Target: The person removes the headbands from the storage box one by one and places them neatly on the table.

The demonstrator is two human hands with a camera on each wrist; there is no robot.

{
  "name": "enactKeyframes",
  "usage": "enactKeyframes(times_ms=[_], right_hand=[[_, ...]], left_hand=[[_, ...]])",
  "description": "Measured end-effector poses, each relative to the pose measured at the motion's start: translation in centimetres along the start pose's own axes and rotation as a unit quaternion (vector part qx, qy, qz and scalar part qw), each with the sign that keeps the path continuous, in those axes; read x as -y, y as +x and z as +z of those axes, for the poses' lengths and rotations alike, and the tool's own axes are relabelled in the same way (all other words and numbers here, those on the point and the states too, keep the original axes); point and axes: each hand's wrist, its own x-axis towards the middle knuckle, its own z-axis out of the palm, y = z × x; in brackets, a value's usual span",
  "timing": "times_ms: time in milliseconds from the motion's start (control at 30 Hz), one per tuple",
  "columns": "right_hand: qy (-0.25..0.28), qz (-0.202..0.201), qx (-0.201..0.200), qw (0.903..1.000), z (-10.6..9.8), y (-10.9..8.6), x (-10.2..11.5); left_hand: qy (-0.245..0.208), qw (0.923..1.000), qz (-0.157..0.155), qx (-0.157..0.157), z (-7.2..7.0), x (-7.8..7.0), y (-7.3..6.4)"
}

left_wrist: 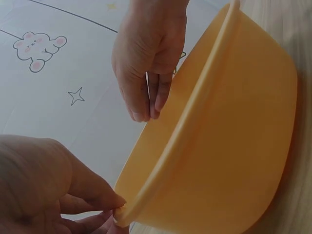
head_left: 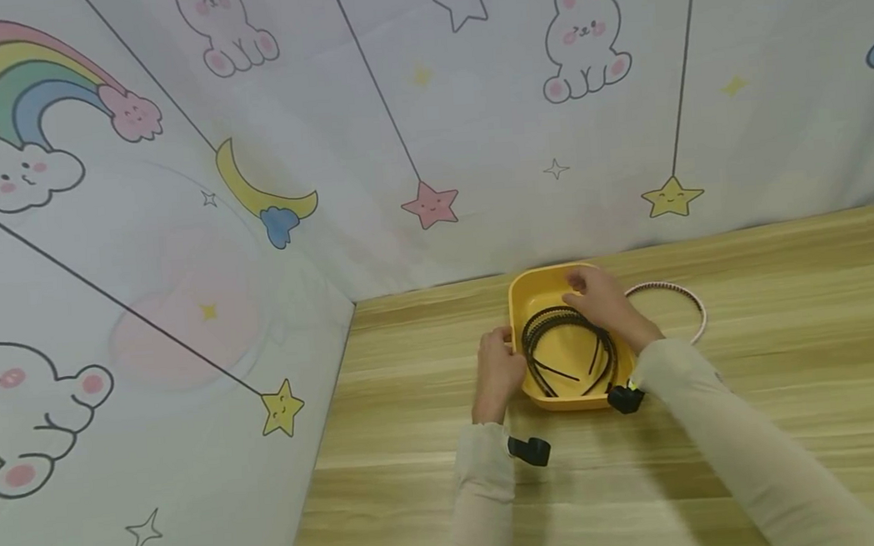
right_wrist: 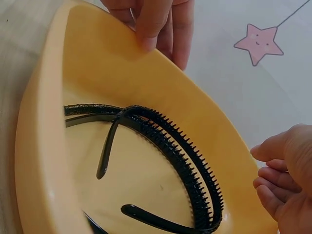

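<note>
A yellow plastic basin (head_left: 531, 279) stands on the table. Several black headbands (right_wrist: 156, 220) lie inside it, at least one with small comb teeth along its band. At the basin's left side, my left hand (head_left: 499, 365) pinches the rim between thumb and fingers. My right hand (head_left: 606, 300) hovers over the far right part of the basin, above the headbands. Its fingers are loosely bent, with nothing between them in either wrist view.
Right of the basin, a pale headband with dark stripes (head_left: 702, 307) lies on the wood-grain table (head_left: 800, 309), partly hidden by my right arm. A white printed cloth (head_left: 495, 244) hangs close behind the basin and along the left side.
</note>
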Motion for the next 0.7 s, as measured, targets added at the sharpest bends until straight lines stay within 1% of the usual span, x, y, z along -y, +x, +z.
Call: enactKeyframes(times_ms=[167, 367, 600, 700], right_hand=[[0.006, 0.006, 0.010, 0.9999, 0.4, -0.2, -0.2], [-0.019, 0.014, 0.016, 0.9996, 0.8, -0.1, -0.2], [-0.012, 0.020, 0.024, 0.9994, 1.4, 0.1, -0.4], [-0.028, 0.017, 0.031, 0.9990, 1.5, 0.1, -0.4]], left_hand=[[-0.007, 1.0000, -0.001, 0.000, 0.0, 0.0, 0.1], [-0.010, 0.9999, 0.003, -0.002, 0.0, 0.0, 0.1], [-0.016, 0.9999, -0.001, 0.001, -0.1, -0.1, 0.0], [-0.019, 0.9998, -0.002, 0.001, -0.1, 0.0, -0.1]])
